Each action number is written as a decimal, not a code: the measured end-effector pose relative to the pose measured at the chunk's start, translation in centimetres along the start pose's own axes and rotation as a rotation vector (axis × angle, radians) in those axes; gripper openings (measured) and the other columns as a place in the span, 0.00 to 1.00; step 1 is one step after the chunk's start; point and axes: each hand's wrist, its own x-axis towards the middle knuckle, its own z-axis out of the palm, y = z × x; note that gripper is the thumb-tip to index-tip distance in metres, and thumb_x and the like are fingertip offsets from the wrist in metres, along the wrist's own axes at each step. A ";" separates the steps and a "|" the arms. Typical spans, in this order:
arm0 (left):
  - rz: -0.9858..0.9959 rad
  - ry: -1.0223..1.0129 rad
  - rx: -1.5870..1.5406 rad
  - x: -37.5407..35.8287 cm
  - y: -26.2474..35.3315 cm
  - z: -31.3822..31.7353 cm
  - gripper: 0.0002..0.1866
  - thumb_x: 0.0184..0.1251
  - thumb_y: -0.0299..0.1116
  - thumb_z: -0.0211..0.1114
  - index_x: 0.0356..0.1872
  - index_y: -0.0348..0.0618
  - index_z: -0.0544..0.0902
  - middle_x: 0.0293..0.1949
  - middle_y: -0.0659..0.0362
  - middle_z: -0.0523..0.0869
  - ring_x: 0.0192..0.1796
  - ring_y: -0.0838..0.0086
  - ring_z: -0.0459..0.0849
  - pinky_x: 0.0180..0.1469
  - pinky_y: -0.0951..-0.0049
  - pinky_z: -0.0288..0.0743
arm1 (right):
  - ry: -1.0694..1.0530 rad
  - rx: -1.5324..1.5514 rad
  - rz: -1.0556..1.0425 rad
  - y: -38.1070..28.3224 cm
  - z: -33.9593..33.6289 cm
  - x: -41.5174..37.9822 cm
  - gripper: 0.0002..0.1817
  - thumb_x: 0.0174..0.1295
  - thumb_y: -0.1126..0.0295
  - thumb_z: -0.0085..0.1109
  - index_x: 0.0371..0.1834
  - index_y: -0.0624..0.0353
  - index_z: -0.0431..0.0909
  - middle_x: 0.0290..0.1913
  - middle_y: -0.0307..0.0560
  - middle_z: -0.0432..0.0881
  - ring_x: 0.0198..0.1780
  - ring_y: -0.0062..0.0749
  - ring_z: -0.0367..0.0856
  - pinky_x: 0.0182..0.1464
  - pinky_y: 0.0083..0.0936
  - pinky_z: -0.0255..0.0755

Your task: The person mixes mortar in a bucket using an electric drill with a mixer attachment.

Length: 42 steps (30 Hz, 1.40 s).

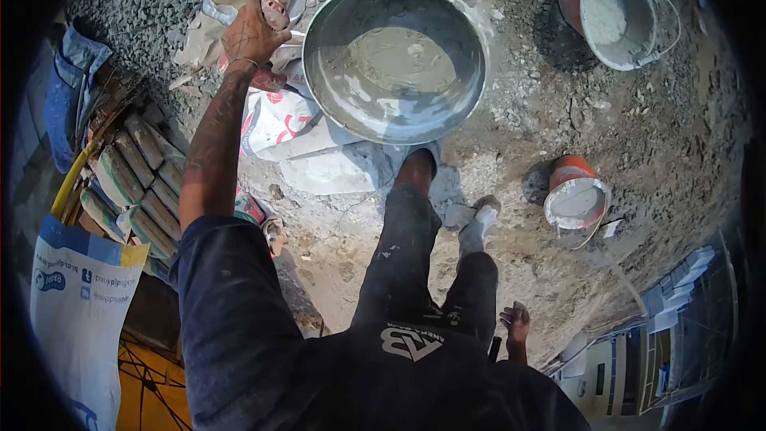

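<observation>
My left hand (246,34) reaches to the upper left, closed round the body of a dusty red power drill (275,12). The drill has a black chuck and a thin rod pointing up and to the right. It is over torn paper and sacks, just left of a large round metal basin (479,60). Grey wet mortar (403,60) lies in the basin's bottom and smears its wall. My right hand (516,319) hangs low by my right side, fingers apart and slightly bent, with nothing in it.
A bucket (645,52) with pale powder stands at the upper right; a smaller red bucket (570,169) sits below it. Cement sacks (275,118) lie beside the basin. Stacked bags (144,179) and a printed banner (76,327) are at left. Gravel (136,12) covers the upper left.
</observation>
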 end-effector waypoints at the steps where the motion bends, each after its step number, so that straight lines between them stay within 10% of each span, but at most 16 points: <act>1: -0.026 -0.025 0.019 -2.3 0.6 -2.5 0.29 0.36 0.45 0.71 0.38 0.40 0.68 0.33 0.49 0.79 0.36 0.56 0.80 0.36 0.60 0.71 | 0.000 0.027 -0.023 1.4 0.0 0.9 0.16 0.64 0.58 0.47 0.46 0.58 0.67 0.33 0.43 0.76 0.33 0.28 0.77 0.34 0.22 0.71; 8: -0.145 0.118 0.061 -22.8 2.9 -11.6 0.30 0.33 0.42 0.72 0.38 0.42 0.67 0.33 0.50 0.76 0.37 0.53 0.78 0.37 0.60 0.71 | 0.041 -0.252 -0.361 5.5 -1.0 10.7 0.12 0.59 0.64 0.51 0.33 0.65 0.74 0.32 0.44 0.76 0.35 0.25 0.72 0.39 0.20 0.67; 15: -0.226 0.318 -0.186 -43.4 15.3 -16.6 0.33 0.33 0.42 0.71 0.43 0.38 0.70 0.36 0.49 0.77 0.37 0.54 0.77 0.39 0.61 0.70 | -0.148 0.049 -0.859 -0.1 -0.8 9.0 0.21 0.55 0.66 0.59 0.49 0.66 0.69 0.38 0.43 0.77 0.34 0.20 0.73 0.37 0.17 0.69; 20: 0.061 0.233 -0.367 -48.3 24.3 -14.8 0.37 0.32 0.37 0.73 0.49 0.36 0.69 0.39 0.48 0.78 0.43 0.57 0.78 0.45 0.62 0.70 | -0.154 -0.160 -1.201 0.8 -0.2 -0.4 0.33 0.50 0.55 0.61 0.53 0.69 0.64 0.52 0.64 0.68 0.55 0.56 0.66 0.56 0.37 0.60; 26: 0.332 0.151 -0.321 -51.5 30.0 -10.8 0.35 0.31 0.37 0.72 0.47 0.38 0.70 0.37 0.50 0.77 0.39 0.56 0.78 0.40 0.63 0.72 | 1.000 0.374 -0.884 -3.6 -5.5 14.4 0.37 0.53 0.57 0.59 0.58 0.74 0.58 0.58 0.64 0.63 0.61 0.56 0.60 0.63 0.38 0.51; 28: 0.382 0.109 -0.247 -52.3 29.7 -8.7 0.35 0.31 0.37 0.72 0.47 0.38 0.70 0.35 0.52 0.76 0.38 0.57 0.78 0.38 0.63 0.72 | 1.041 0.309 -0.578 -7.9 -3.0 16.5 0.40 0.54 0.49 0.54 0.60 0.72 0.57 0.62 0.68 0.56 0.64 0.56 0.56 0.64 0.43 0.47; 30: 0.419 0.051 -0.195 -52.6 29.6 -7.7 0.35 0.31 0.37 0.72 0.47 0.38 0.70 0.35 0.52 0.75 0.37 0.57 0.78 0.37 0.62 0.72 | 0.194 -0.341 -0.764 -8.4 2.8 24.4 0.41 0.54 0.46 0.52 0.61 0.70 0.57 0.66 0.68 0.51 0.67 0.56 0.50 0.65 0.44 0.46; 32: 0.451 0.019 -0.168 -52.9 29.6 -7.6 0.35 0.31 0.37 0.71 0.47 0.38 0.70 0.35 0.52 0.75 0.37 0.56 0.78 0.36 0.62 0.72 | -0.168 -0.886 -0.746 -9.4 1.6 19.3 0.41 0.55 0.47 0.52 0.61 0.70 0.56 0.64 0.70 0.55 0.66 0.56 0.55 0.63 0.42 0.53; 34: 0.466 0.010 -0.168 -52.5 29.9 -7.2 0.35 0.31 0.37 0.71 0.48 0.38 0.70 0.36 0.52 0.76 0.37 0.56 0.78 0.36 0.62 0.72 | 0.097 0.043 -0.913 -6.6 3.6 18.2 0.40 0.54 0.46 0.54 0.59 0.70 0.59 0.57 0.71 0.65 0.60 0.57 0.65 0.58 0.40 0.60; 42: 0.655 0.010 -0.163 -47.3 40.2 -6.7 0.30 0.32 0.44 0.70 0.38 0.38 0.69 0.31 0.48 0.77 0.32 0.53 0.79 0.32 0.58 0.73 | -0.233 -0.068 -1.086 7.2 4.5 -2.5 0.54 0.40 0.48 0.67 0.62 0.74 0.49 0.59 0.71 0.58 0.61 0.61 0.58 0.62 0.43 0.54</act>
